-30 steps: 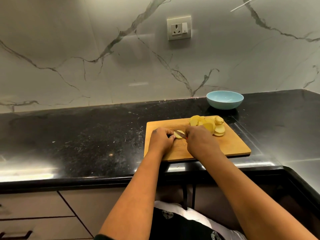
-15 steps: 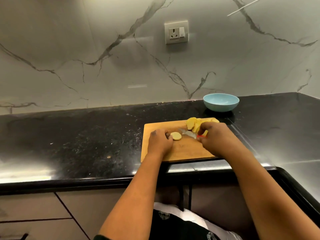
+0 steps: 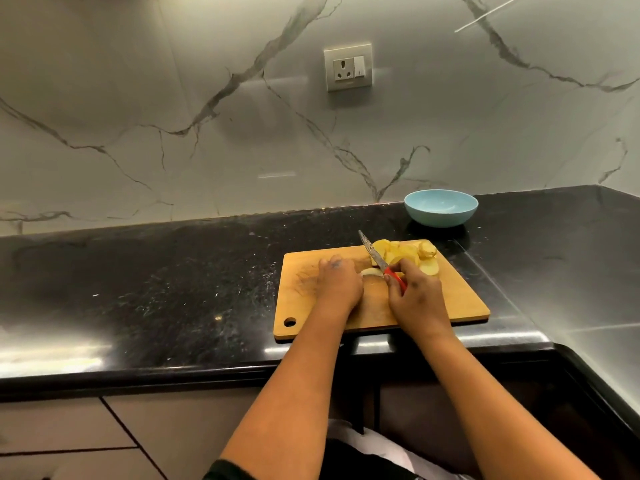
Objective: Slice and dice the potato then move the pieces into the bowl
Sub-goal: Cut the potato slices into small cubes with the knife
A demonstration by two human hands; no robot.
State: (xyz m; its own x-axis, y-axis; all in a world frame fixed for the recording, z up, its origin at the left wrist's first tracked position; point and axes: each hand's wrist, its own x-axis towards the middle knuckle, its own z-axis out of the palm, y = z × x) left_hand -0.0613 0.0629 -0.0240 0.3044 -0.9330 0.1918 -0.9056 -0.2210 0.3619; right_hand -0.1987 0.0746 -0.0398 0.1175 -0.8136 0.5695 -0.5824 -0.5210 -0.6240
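A wooden cutting board [image 3: 460, 299] lies on the black counter. A pile of yellow potato slices [image 3: 405, 252] sits at its far right part. My right hand [image 3: 415, 292] grips a red-handled knife [image 3: 375, 255], its blade pointing away and left over the slices. My left hand [image 3: 337, 280] rests curled on the board and holds a single pale potato slice [image 3: 371, 271] at its fingertips, just left of the knife handle. A light blue bowl [image 3: 440, 207] stands empty behind the board, near the wall.
The black stone counter [image 3: 156, 289] stretches to the left and turns a corner at the right. A marble wall with a socket [image 3: 348, 67] rises behind. Drawer fronts [image 3: 69, 438] lie below the counter edge.
My right hand has come back left from the slice pile with the knife, whose blade now points up and away. My left hand stays by the single slice. The camera view has shifted.
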